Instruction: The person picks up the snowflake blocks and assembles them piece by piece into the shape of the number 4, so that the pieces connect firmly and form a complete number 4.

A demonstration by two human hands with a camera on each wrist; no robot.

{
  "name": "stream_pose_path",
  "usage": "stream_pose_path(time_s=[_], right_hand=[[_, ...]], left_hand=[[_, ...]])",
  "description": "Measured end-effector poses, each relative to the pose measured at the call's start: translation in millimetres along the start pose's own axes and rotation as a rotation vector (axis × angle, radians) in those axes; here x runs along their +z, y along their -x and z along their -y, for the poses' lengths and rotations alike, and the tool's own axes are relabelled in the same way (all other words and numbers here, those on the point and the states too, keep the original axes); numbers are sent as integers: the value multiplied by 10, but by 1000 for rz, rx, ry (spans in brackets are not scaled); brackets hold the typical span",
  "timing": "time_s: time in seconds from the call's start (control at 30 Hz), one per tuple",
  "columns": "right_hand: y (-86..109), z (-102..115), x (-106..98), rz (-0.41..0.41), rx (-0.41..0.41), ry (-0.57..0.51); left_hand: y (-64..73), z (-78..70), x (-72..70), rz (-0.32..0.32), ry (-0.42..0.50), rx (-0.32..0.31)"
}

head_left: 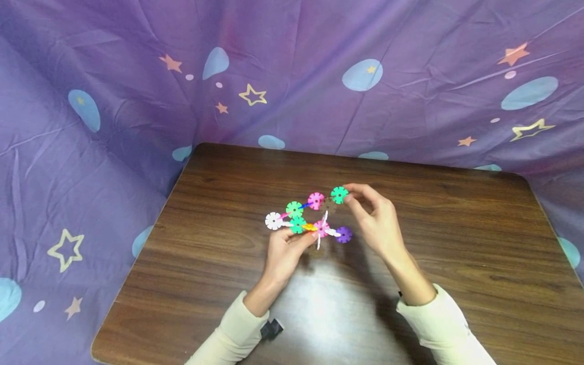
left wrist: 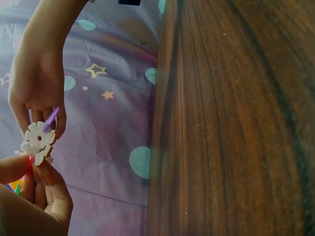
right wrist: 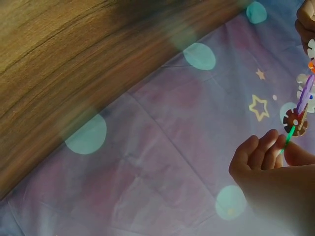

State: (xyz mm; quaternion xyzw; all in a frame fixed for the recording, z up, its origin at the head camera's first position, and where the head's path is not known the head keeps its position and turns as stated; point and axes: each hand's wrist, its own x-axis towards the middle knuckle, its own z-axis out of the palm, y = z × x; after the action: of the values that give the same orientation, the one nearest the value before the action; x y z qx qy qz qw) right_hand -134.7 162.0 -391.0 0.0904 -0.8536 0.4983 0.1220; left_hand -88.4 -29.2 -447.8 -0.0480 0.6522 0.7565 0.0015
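Several notched snowflake discs are joined into a loop-like chain held above the table. My left hand (head_left: 282,258) pinches the lower part between thumb and fingers, by a pink disc (head_left: 321,228). A yellow disc (head_left: 309,227), a green disc (head_left: 298,224) and a white disc (head_left: 274,221) run leftward from there; a purple disc (head_left: 343,234) sticks out to the right. At the upper right end, my right hand (head_left: 380,220) pinches a teal-green disc (head_left: 339,195). In the right wrist view, that green disc (right wrist: 290,133) meets a brown disc (right wrist: 294,122). Fingers partly hide the lower joints.
The dark wood-grain table (head_left: 219,284) lies beneath both hands. A purple curtain (head_left: 292,61) with stars and blue spots hangs behind it and on the left. A small black object (head_left: 272,329) shows beside the left sleeve (head_left: 232,329).
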Motion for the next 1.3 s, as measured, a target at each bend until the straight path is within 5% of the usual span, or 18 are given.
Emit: stream_pose_path(time_s=[1.3], right_hand=[[8,-78,42,35,48,18]], left_hand=[[23,38,-26,-10,-14,-29]])
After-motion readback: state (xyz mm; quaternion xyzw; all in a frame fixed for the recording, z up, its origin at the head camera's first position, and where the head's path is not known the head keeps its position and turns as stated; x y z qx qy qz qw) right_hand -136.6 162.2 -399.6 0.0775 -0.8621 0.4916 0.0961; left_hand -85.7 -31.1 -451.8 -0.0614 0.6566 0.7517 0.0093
